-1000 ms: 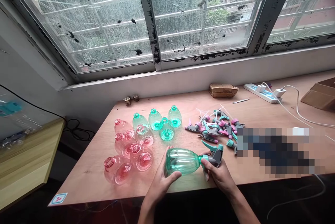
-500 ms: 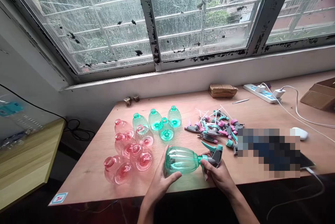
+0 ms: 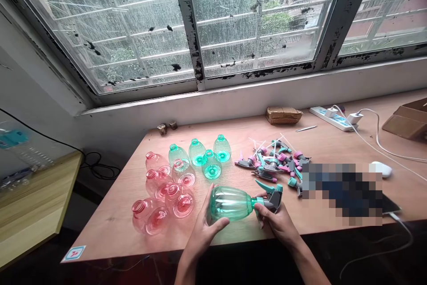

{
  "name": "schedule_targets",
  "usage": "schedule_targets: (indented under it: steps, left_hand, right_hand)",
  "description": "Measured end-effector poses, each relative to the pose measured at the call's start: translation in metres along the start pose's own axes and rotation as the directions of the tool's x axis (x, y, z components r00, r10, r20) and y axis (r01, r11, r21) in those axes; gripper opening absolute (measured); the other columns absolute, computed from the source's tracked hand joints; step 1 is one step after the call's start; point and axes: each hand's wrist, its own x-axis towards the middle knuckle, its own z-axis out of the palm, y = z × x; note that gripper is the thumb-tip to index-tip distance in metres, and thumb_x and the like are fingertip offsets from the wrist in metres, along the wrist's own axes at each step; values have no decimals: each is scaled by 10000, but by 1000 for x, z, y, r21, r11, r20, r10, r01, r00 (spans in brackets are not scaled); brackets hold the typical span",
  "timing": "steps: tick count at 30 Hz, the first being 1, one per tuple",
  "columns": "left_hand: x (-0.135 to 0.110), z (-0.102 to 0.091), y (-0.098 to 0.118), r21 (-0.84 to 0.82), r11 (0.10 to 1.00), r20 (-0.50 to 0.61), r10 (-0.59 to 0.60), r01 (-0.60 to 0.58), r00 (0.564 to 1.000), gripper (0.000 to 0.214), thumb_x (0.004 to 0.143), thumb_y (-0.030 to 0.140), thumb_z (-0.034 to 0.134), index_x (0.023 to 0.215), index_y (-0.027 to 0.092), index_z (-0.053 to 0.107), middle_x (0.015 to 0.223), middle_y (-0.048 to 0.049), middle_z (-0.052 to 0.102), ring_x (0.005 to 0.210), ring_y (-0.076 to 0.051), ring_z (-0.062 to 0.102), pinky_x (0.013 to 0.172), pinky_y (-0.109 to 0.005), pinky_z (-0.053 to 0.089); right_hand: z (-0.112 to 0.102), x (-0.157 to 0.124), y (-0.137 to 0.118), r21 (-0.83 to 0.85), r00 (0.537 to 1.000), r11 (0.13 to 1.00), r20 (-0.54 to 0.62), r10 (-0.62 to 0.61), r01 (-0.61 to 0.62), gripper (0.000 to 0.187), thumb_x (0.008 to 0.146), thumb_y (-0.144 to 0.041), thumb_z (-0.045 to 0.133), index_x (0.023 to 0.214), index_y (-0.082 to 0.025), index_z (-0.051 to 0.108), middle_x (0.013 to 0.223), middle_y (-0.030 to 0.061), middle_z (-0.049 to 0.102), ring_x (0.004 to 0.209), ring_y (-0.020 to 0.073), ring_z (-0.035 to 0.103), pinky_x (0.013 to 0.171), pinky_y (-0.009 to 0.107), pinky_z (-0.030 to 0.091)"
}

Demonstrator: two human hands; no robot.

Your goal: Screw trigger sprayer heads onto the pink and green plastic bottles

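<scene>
A clear green spray bottle (image 3: 231,202) lies sideways in both hands above the near edge of the wooden table (image 3: 333,145). My left hand (image 3: 205,229) wraps around its base. My right hand (image 3: 278,222) grips the neck, where a grey and teal trigger spray head (image 3: 271,194) sits on the bottle. Behind the bottle stand several empty green bottles (image 3: 208,156) and, to their left, several empty pink bottles (image 3: 163,187). A heap of loose trigger heads (image 3: 275,162) with white dip tubes lies to the right of the green bottles.
A blurred patch (image 3: 343,189) covers something on the table's right. A white mouse (image 3: 382,168), a power strip (image 3: 335,117) with cables, a brown packet (image 3: 284,115) and a cardboard box (image 3: 408,122) lie further back. A lower wooden surface (image 3: 33,205) stands at left.
The bottle and both hands have shifted very slightly to the left and up. My left fingers have curled a little tighter around the bottle's base.
</scene>
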Motion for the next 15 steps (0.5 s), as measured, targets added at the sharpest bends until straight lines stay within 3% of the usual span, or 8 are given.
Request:
schedule_targets:
  steps: [4,8,12,15]
  left_hand:
    - [-1,3,2,-27,1000,25,11,-11,1000,955,780,303,780,1540,384,208,1621,-31,289,1482,-309,269,1228,-499,175]
    - [-2,2,2,-6,1000,6,12,-12,1000,990,786,319,775,1550,384,148,1630,-21,267,1491,-304,244,1234,-498,152]
    - [-1,1,1,-8,1000,1,-4,4,1000,841,849,402,697,1547,319,236,1623,-62,282,1492,-328,232,1231,-516,166]
    - [0,1,0,-10,1000,8,-13,13,1000,850,830,356,727,1539,324,259,1626,-51,273,1490,-329,238,1227,-512,184]
  right_hand:
    - [-2,2,3,6,1000,1000,-11,0,0,418,769,-515,773,939,-174,601,492,-55,534,401,114,479,437,236,372]
    - [-3,1,4,8,1000,1000,21,-6,6,389,791,-475,771,973,-175,605,528,-54,546,425,108,480,453,233,374]
    - [-3,-1,5,4,998,1000,62,-1,1,380,782,-461,783,973,-176,620,539,-56,541,442,113,475,461,241,382]
    - [-3,0,5,2,999,1000,54,-4,4,378,790,-468,773,976,-178,617,543,-56,544,440,116,482,466,246,382]
